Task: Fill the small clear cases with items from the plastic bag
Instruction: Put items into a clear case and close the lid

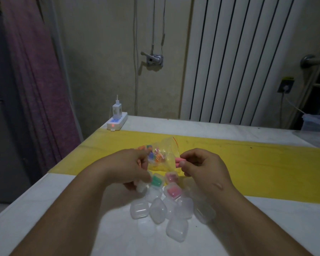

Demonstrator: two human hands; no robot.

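Observation:
A clear plastic bag (166, 154) with several small coloured items lies on the yellow cloth. My right hand (201, 167) pinches a pink item (179, 161) just in front of the bag's mouth. My left hand (129, 167) holds a small clear case (142, 186) at the left of the pile. Beside it lie a case with a green item (156, 180) and two cases with pink items (171, 177) (173, 191). Several clear cases with nothing in them (157, 210) are heaped nearer to me on the white table.
A yellow cloth (248, 163) runs across the white table (44, 209). A white power strip with a charger (116, 121) sits at the far left corner. A plastic container (316, 124) stands at the far right edge. A radiator and a wall lie behind.

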